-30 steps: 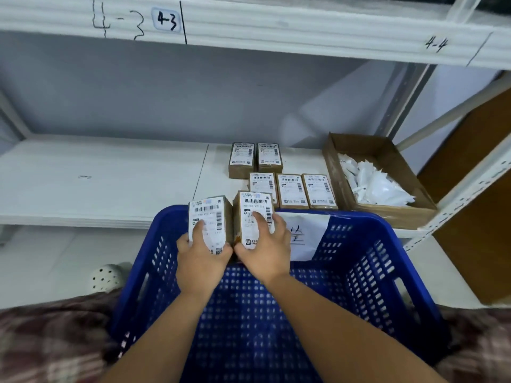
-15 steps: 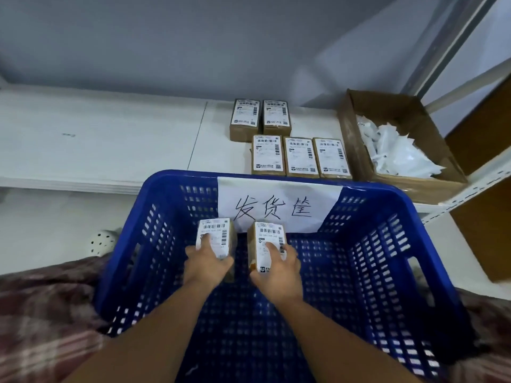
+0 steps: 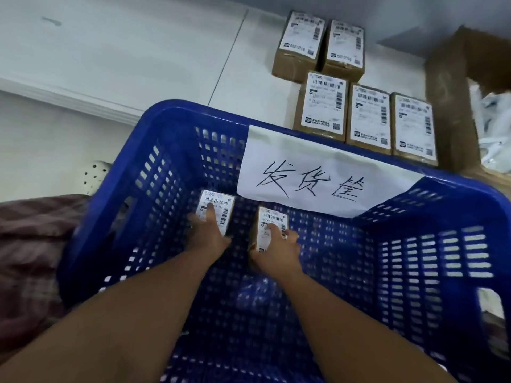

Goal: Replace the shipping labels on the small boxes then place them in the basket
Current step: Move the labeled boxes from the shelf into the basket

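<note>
A blue basket (image 3: pixel 166 114) is seen from above, and both arms are stretched down into it. One small box (image 3: pixel 215 199) is gripped by the left hand (image 3: pixel 208 237). A finger is laid flat across its white label (image 3: pixel 225 217), and the other fingers are curled round its sides. A second small box (image 3: pixel 272 217) is gripped by the right hand (image 3: pixel 280 246) in the same way, with fingers on top of it. The two boxes are held side by side, near each other but apart, low down by the far wall of the basket. It cannot be told if they are touching the basket floor.

A white paper sign (image 3: pixel 318 167) with black writing is hung over the far rim of the basket, just above the two held boxes.

Behind the basket, more labelled small boxes are set out on a white shelf (image 3: pixel 124 51). Three of them (image 3: pixel 369 114) are lined up in a front row, close together. Two more (image 3: pixel 300 42) are placed side by side behind that row. To the right of them, a big brown box (image 3: pixel 448 92) is seen, with white bags (image 3: pixel 495 134) inside it.

To the left of the basket, a checked cloth (image 3: pixel 33 244) is seen, and a white thing with holes (image 3: pixel 95 175) is tucked just beside the basket wall.
</note>
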`<state>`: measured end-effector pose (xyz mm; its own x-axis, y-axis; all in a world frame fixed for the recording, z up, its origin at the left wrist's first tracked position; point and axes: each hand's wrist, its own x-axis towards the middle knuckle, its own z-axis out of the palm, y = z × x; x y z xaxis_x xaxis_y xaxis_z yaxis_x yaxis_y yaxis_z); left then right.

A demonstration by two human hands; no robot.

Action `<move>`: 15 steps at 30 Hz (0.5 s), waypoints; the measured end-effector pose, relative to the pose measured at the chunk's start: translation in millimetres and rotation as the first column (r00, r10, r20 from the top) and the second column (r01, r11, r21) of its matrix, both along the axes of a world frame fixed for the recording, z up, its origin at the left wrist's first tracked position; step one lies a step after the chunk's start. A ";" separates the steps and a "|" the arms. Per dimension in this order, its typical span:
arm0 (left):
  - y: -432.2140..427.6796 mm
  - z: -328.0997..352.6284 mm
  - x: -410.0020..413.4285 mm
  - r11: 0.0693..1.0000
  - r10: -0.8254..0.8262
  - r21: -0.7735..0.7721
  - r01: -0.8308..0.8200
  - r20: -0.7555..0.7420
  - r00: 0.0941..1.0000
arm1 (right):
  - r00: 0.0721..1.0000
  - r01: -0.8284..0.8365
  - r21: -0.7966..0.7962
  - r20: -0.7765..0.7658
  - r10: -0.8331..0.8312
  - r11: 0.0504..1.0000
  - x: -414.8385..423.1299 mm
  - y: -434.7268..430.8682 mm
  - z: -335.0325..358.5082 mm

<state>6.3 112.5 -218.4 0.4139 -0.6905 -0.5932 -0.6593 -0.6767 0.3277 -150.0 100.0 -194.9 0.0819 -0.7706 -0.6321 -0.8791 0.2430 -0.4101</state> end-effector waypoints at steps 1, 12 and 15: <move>-1.7 -4.4 4.6 1.000 -0.002 0.004 0.002 0.022 1.000 | 1.000 -0.003 0.000 0.006 0.003 1.000 3.2 -2.1 -3.0; -21.7 -25.8 35.3 0.994 -0.088 -0.045 0.097 0.169 0.982 | 0.999 -0.017 0.018 0.035 0.017 1.000 36.1 -10.7 -26.9; -19.2 -30.2 35.0 0.984 -0.133 -0.092 0.155 0.210 0.969 | 0.998 -0.036 0.001 0.043 0.036 0.999 43.3 -11.0 -29.6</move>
<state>41.3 93.3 -248.7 0.4096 -0.8061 -0.4271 -0.8070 -0.5385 0.2425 -106.8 89.0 -224.6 0.1363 -0.7656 -0.6288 -0.8690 0.2123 -0.4469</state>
